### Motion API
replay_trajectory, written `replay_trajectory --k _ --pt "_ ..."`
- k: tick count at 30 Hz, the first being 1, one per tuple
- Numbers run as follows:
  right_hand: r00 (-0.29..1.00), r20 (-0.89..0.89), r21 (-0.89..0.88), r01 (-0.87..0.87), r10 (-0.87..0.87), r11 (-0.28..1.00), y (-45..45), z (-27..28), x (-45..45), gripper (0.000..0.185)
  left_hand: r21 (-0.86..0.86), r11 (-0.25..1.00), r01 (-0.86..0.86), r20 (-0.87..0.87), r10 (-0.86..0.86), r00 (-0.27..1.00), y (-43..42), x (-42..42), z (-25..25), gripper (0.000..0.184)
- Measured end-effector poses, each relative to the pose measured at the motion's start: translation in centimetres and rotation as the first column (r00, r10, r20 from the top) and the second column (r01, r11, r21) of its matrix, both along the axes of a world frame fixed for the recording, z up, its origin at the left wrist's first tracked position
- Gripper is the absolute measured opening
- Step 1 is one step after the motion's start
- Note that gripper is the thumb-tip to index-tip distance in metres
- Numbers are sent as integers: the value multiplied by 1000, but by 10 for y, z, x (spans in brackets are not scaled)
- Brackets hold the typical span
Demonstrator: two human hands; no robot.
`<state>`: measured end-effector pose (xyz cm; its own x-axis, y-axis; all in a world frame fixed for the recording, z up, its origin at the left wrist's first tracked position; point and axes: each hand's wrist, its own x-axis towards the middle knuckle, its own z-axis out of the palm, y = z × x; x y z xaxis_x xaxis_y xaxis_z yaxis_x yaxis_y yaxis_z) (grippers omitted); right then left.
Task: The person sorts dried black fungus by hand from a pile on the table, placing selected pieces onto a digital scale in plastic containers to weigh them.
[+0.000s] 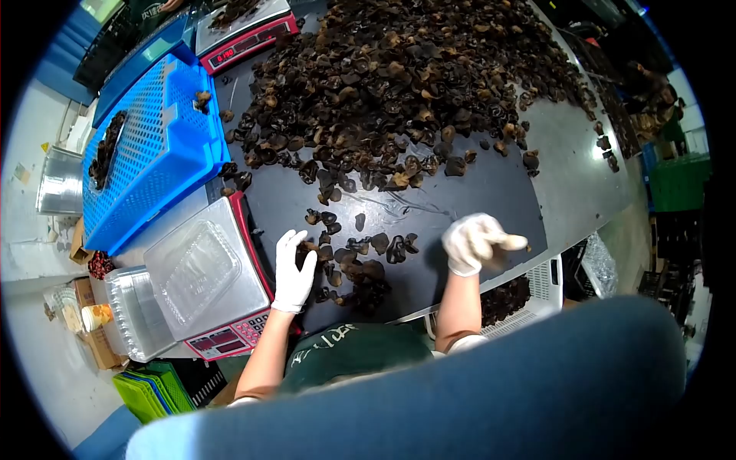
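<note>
Dark brown wood ear mushrooms (383, 92) form a big heap on the dark table. A smaller scatter of wood ear pieces (360, 268) lies nearer my body. My left hand (291, 274), in a white glove, is beside the left edge of this scatter, thumb and fingers apart, with dark pieces just by the fingertips. My right hand (477, 244), also gloved in white, is raised over the table near its front right edge. Its fingers are curled and one digit points right. A brownish blur shows under that digit; what it is I cannot make out.
On the left is a red-framed scale (172, 307) with a clear plastic tray (201, 264) on it. Behind stand a blue perforated basket (146, 146) and another scale (249, 46). A white basket (540, 287) holding dark pieces sits below the front right edge.
</note>
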<state>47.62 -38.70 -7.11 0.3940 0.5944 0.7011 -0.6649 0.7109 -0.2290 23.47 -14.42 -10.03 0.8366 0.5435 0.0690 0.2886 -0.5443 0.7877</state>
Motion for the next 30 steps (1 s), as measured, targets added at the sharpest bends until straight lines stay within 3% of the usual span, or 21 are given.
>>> replay_trajectory --k 1,3,4,5,6,7,9,11,12,13,14,16,17,19,21,22,24,25,27,28,30 --pt "997 32 239 -76 70 968 -13 8 3 68 -3 1000 4 3 -4 1000 2 7 -6 41" --pt "993 -83 37 91 -88 995 -19 14 14 60 32 999 -13 49 12 999 8 26 -22 41" --pt "963 -152 -265 178 -224 948 -21 7 20 59 33 999 -14 59 12 998 13 38 -29 41" --pt "911 -179 -546 223 -372 808 -22 -1 27 58 50 999 -22 28 20 999 19 52 -36 45" --pt "797 331 -749 547 -504 373 -8 1 28 57 91 996 -20 26 17 1000 21 66 -39 49" --pt "543 768 -612 779 -339 -140 13 3 26 56 132 991 -18 20 16 1000 21 80 -42 54" --pt "296 952 -306 914 -80 -266 42 -46 40 58 237 971 8 -15 -5 1000 22 105 -51 61" --pt "77 930 106 881 361 -461 67 -60 12 58 342 938 53 -139 -5 990 18 118 -66 58" --pt "89 933 39 938 348 -344 72 -65 5 60 389 907 163 -251 -65 966 13 117 -60 52" --pt "-77 940 170 950 333 -261 78 -72 -11 58 420 866 272 -365 -114 924 8 112 -56 46" --pt "-150 964 191 966 221 -177 78 -78 -26 50 388 876 287 -246 -202 948 5 103 -56 31" --pt "-145 981 119 974 129 194 71 -40 -50 33 375 852 366 -114 -349 930 6 79 -60 14" --pt "-55 995 30 961 85 276 63 -54 -67 28 366 837 406 -96 -400 911 5 64 -48 9" --pt "-37 969 -85 876 243 474 38 -21 -74 25 127 894 430 -102 -420 902 11 41 -30 9" --pt "345 901 -433 669 264 605 32 -19 -58 22 21 932 363 -53 -362 931 23 33 -17 12" --pt "450 851 -521 665 270 536 35 2 -47 21 8 964 265 -5 -265 964 23 37 -13 12" --pt "416 896 -443 853 154 277 43 18 -24 18 36 994 102 124 -105 987 22 59 -8 15" --pt "304 949 -314 928 84 198 54 9 -6 20 103 993 65 155 -81 985 29 76 -18 19" --pt "7 996 -19 992 -94 -126 75 -38 21 24 227 974 -9 175 -31 984 38 110 -32 34" --pt "15 1000 -11 959 13 -283 85 -56 29 34 270 959 -85 125 52 991 40 125 -45 45" --pt "-38 975 110 938 217 -330 102 -73 31 51 374 926 -51 -56 78 995 35 147 -50 55"
